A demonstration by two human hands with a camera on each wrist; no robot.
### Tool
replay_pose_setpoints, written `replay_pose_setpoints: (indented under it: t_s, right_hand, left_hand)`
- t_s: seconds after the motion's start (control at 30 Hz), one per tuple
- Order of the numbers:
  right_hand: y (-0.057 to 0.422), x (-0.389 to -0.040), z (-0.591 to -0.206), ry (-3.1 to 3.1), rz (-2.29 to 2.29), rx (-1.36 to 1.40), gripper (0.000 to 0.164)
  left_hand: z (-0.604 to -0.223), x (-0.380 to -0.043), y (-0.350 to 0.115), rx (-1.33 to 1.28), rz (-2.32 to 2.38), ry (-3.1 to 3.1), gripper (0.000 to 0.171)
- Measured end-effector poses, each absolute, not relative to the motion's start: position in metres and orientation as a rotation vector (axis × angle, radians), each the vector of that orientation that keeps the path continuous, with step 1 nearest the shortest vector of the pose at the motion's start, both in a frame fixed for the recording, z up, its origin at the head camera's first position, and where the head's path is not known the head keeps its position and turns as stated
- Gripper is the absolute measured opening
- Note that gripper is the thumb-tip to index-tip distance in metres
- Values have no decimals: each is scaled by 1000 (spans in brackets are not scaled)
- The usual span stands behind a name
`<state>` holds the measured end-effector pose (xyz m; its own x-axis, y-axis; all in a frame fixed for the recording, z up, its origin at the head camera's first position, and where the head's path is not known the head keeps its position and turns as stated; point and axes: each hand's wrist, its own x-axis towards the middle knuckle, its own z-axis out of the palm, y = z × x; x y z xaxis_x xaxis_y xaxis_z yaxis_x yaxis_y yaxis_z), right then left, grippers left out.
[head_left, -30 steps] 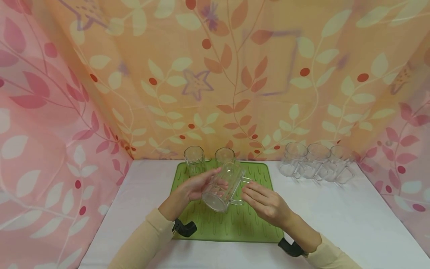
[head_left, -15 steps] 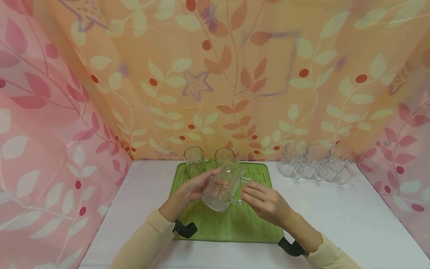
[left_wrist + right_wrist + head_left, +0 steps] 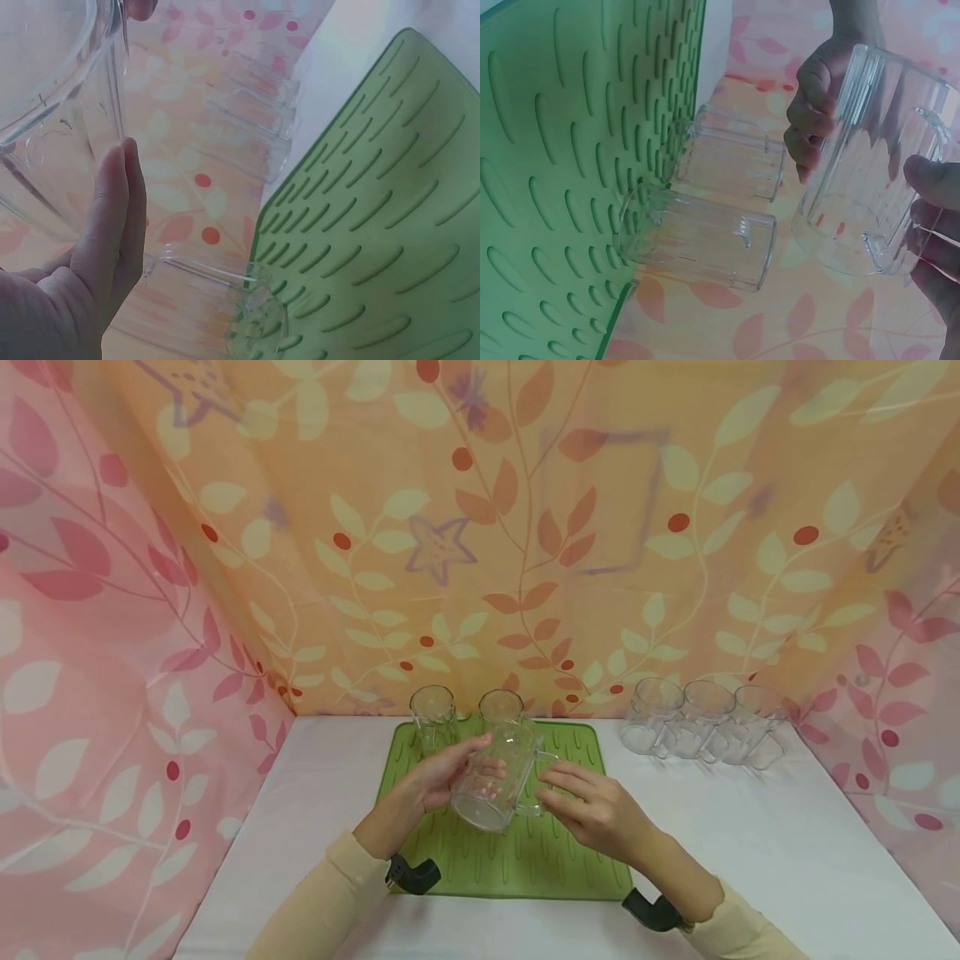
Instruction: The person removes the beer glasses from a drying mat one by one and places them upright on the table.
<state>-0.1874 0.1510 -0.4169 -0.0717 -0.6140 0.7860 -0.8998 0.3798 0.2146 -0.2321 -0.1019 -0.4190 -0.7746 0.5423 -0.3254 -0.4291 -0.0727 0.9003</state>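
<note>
A clear glass mug (image 3: 486,793) is held tilted above the green mat (image 3: 540,864), its base toward me. My left hand (image 3: 435,777) grips the mug's body from the left, with fingers showing through the glass. On the other side, my right hand (image 3: 592,806) holds the handle. In the right wrist view, the thumb and fingers of that right hand (image 3: 936,210) lie about the handle of the mug (image 3: 870,161). The left wrist view shows my left hand (image 3: 90,247) along the mug's wall (image 3: 52,157); part of the mug is cut off there.
Two clear mugs (image 3: 433,714) (image 3: 697,232) stand upright at the mat's back edge, the right one partly behind the held mug. Three more clear mugs (image 3: 699,722) stand in a row at the back right of the white table (image 3: 720,827). Patterned cloth (image 3: 480,568) hangs behind.
The fingers of my right hand have shifted slightly on the handle and spread a little. The mug has turned very slightly; my left hand keeps its place.
</note>
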Motion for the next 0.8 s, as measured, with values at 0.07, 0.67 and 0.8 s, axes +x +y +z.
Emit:
replay_pose_setpoints:
  t_s: [0.07, 0.67, 0.8]
  right_hand:
    - [151, -187, -416, -1795, 418, 1326, 27]
    - [154, -185, -420, -1985, 825, 1297, 27]
    - [154, -184, -419, -2012, 864, 1263, 31]
  left_hand:
    - [-419, -231, -103, 121, 1931, 1553, 62]
    - [-417, -219, -111, 99, 2002, 1703, 61]
    - [-419, -217, -112, 92, 2013, 1752, 61]
